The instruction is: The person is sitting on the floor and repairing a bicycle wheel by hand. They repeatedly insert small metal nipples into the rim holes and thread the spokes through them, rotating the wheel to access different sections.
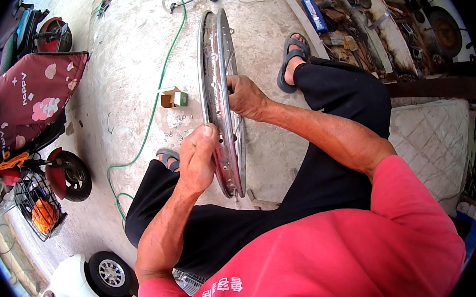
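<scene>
Between my knees stands a bare metal wheel rim (217, 54), upright and seen nearly edge-on, its channel worn and dotted with holes. My left hand (198, 157) is closed on the rim's near left side, with the thumb up against the edge. On the far side, my right hand (245, 98) has its fingers curled at the inside of the rim, where a few spokes (238, 127) show. Its fingertips are hidden behind the rim, so what they pinch cannot be made out. A small open green box (173, 97) lies on the floor left of the rim, with several tiny metal pieces (177, 132) scattered beside it.
A green hose (157, 96) runs along the concrete floor (122, 57) at left. Beyond it stand a scooter with a maroon cover (35, 92) and a white vehicle (72, 287). At upper right, a tool-filled wooden tray (347, 37) holds a blue bottle (314, 13).
</scene>
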Available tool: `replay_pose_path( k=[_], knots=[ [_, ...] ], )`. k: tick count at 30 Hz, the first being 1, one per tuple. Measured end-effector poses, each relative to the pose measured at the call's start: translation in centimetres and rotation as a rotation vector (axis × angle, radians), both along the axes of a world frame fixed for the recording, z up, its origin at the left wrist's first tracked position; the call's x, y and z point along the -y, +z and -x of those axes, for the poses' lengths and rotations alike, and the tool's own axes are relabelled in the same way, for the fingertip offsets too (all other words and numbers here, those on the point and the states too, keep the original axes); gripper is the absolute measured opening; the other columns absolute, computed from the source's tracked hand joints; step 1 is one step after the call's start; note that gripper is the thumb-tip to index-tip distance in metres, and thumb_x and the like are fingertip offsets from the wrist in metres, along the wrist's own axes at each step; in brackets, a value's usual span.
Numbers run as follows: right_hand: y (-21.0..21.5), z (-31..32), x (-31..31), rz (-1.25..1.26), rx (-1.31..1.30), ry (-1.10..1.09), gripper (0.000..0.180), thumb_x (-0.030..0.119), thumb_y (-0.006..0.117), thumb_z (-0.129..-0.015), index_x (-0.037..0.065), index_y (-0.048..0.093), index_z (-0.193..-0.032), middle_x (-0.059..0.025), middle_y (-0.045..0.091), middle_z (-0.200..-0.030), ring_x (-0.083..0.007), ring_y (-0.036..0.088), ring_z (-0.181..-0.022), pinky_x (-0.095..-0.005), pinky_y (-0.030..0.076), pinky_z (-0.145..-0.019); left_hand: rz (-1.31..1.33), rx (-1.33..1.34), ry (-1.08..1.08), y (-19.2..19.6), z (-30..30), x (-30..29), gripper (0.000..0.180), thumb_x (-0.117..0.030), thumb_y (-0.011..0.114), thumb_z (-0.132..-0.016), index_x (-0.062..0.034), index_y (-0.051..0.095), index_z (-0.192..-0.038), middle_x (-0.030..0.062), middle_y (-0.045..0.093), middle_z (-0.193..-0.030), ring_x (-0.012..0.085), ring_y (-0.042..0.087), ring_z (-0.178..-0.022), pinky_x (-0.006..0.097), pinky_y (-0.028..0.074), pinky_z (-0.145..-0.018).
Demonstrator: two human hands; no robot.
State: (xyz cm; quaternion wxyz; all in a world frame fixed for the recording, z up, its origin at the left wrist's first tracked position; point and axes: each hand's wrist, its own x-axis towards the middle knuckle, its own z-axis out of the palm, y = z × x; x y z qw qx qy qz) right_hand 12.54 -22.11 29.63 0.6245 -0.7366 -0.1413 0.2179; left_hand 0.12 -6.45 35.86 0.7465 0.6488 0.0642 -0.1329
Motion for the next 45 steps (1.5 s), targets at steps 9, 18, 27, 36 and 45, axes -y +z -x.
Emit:
replay_pose_path(
  k=[9,18,27,36,45],
  knots=[
    [1.3,0.1,0.2,0.011,-0.043,-0.024,0.039,0.039,0.075,-0.073,0.009,0.051,-0.063,0.0021,0.051,-0.06,-0.0064,0.049,-0.058,-0.0274,0.044,-0.051,-0.009,0.0,0.007,0.1,-0.1,0.0,0.055,-0.047,0.039,-0.1,0.0048,0.059,-0.095,0.0131,0.062,-0.072,0.019,0.061,-0.059,0.031,0.051,-0.055],
    [1.5,0.5,0.4,0.017,-0.118,-0.027,0.032,0.033,0.078,-0.076,0.004,0.063,-0.081,0.0029,0.059,-0.072,-0.0048,0.052,-0.065,-0.0245,0.044,-0.056,-0.092,0.014,-0.033,-0.4,0.0,-0.2,0.056,-0.046,0.038,-0.101,0.0046,0.059,-0.095,0.0123,0.063,-0.072,0.0181,0.061,-0.059,0.03,0.05,-0.056],
    [0.8,0.4,0.8,-0.328,-0.291,0.06,0.038,0.044,0.064,-0.089,0.009,0.059,-0.077,0.0028,0.055,-0.066,-0.0035,0.047,-0.057,-0.0207,0.036,-0.049,-0.029,0.029,-0.03,0.7,0.0,0.4,0.056,-0.047,0.038,-0.101,0.0048,0.06,-0.095,0.0122,0.063,-0.073,0.0179,0.061,-0.06,0.03,0.05,-0.056],
    [0.7,0.6,0.4,-0.318,-0.301,0.03,0.056,0.067,0.058,-0.085,0.012,0.062,-0.077,0.0039,0.056,-0.065,-0.0029,0.046,-0.054,-0.019,0.035,-0.047,-0.094,0.025,-0.039,1.1,0.0,0.3,0.056,-0.047,0.039,-0.1,0.0048,0.061,-0.095,0.0116,0.063,-0.074,0.0168,0.061,-0.063,0.029,0.049,-0.059],
    [0.3,0.2,0.3,-0.37,-0.351,0.034,0.056,0.068,0.064,-0.076,0.012,0.061,-0.076,0.0049,0.054,-0.062,-0.0028,0.045,-0.051,-0.0189,0.034,-0.045,-0.151,0.058,-0.068,1.0,-0.1,0.2,0.057,-0.048,0.039,-0.101,0.0038,0.062,-0.097,0.0097,0.064,-0.074,0.0132,0.059,-0.06,0.026,0.048,-0.056]
  ],
)
